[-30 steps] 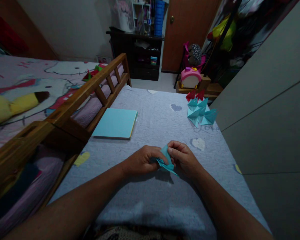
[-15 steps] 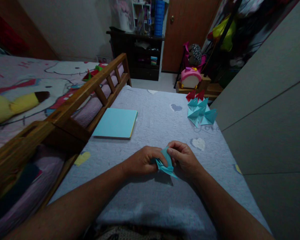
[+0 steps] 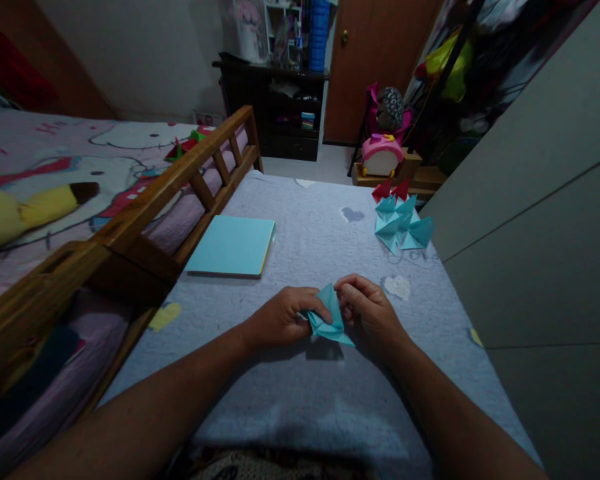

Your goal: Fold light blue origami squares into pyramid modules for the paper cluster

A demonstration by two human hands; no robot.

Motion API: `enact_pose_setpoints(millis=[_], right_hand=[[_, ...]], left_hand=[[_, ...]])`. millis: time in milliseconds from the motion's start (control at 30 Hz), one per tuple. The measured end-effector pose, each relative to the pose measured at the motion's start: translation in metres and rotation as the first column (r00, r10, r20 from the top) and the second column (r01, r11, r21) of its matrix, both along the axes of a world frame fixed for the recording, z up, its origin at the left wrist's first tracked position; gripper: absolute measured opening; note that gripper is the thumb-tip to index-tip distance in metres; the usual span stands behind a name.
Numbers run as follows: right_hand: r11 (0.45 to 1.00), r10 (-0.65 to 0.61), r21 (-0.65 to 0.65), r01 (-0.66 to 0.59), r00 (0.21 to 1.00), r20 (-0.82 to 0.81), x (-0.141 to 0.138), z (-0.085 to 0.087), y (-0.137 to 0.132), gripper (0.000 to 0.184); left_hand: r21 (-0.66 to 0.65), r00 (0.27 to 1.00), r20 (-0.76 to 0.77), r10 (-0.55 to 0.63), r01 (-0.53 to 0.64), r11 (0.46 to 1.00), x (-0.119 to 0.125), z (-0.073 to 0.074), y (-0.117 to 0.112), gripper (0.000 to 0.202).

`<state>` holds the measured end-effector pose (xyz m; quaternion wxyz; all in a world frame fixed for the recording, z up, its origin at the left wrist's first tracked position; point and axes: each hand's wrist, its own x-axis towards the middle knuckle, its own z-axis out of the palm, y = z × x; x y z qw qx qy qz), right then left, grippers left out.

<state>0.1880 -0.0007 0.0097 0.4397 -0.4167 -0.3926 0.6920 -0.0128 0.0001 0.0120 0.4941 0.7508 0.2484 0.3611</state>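
A partly folded piece of light blue origami paper point(image 3: 331, 308) is held just above the bed, between my two hands. My left hand point(image 3: 293, 315) grips it from the left, the thumb lying across its front and the other fingers mostly hidden. On the right edge, close to the raised tip, are the curled fingers of my right hand point(image 3: 369, 308), closed in a pinch; how much paper lies between them is hard to see. Several finished blue folded paper pieces point(image 3: 403, 225) stand at the far right, with red folded paper point(image 3: 391, 192) behind them.
A stack of square coloured paper point(image 3: 233, 247), blue on top, lies left of my hands. A wooden bed rail point(image 3: 180, 177) runs along the left side. The pale cabinet point(image 3: 545, 267) borders the right. Beyond the bed are a dark shelf point(image 3: 275, 113) and a pink toy case point(image 3: 381, 157).
The folded paper has tilted up, showing more of its front face and tip. My right thumb has moved off its front towards the right edge. My left hand keeps its grip.
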Motion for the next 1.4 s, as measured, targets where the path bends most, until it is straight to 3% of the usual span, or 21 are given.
enact_pose_setpoints(millis=[67,167,367,500,667,800,900,967,1100,1200,1267,1400], right_hand=[[0.999,0.004,0.040,-0.005,1.000,0.013,0.004,0.004,0.000,0.021],[0.974,0.043,0.216,-0.068,0.992,0.118,0.010,0.010,-0.001,0.018],[0.775,-0.068,0.607,-0.175,0.932,0.355,0.011,0.014,-0.002,0.005],[0.693,-0.181,0.698,-0.179,0.894,0.409,0.010,0.012,-0.002,0.010],[0.606,-0.258,0.770,-0.200,0.866,0.428,0.008,0.011,-0.003,0.014],[0.577,-0.273,0.785,-0.225,0.853,0.446,0.007,0.010,-0.005,0.014],[0.583,-0.243,0.778,-0.236,0.862,0.444,0.008,0.012,-0.006,0.015],[0.623,-0.209,0.750,-0.221,0.877,0.432,0.009,0.013,-0.006,0.014],[0.815,-0.103,0.558,-0.152,0.911,0.399,0.011,0.011,-0.004,0.004],[0.928,-0.004,0.353,-0.119,0.944,0.331,0.011,0.008,-0.002,0.014],[0.954,0.051,0.267,-0.133,0.954,0.294,0.011,0.008,0.000,0.021],[0.946,0.125,0.249,-0.206,0.944,0.305,0.009,0.010,0.004,0.023]], left_hand=[[0.072,0.994,-0.015,0.106,-0.104,0.992,-0.002,0.001,0.000,0.019],[0.168,0.970,-0.005,0.245,-0.240,0.956,-0.005,0.004,0.001,0.016],[0.345,0.924,0.018,0.382,-0.364,0.865,-0.005,0.006,-0.001,0.009],[0.418,0.912,0.007,0.411,-0.376,0.827,-0.004,0.006,-0.001,0.008],[0.439,0.918,0.007,0.397,-0.360,0.823,-0.004,0.005,0.001,0.006],[0.423,0.917,-0.003,0.399,-0.361,0.831,-0.003,0.005,0.001,0.009],[0.415,0.916,-0.005,0.401,-0.363,0.834,-0.003,0.006,0.000,0.009],[0.417,0.917,-0.007,0.399,-0.361,0.835,-0.003,0.006,0.000,0.007],[0.419,0.920,-0.020,0.391,-0.347,0.839,-0.004,0.004,0.000,0.007],[0.410,0.930,-0.019,0.368,-0.328,0.851,-0.004,0.004,0.000,0.009],[0.397,0.943,-0.016,0.332,-0.298,0.868,-0.004,0.004,0.000,0.010],[0.365,0.960,-0.041,0.276,-0.243,0.899,-0.002,0.004,0.000,0.008]])
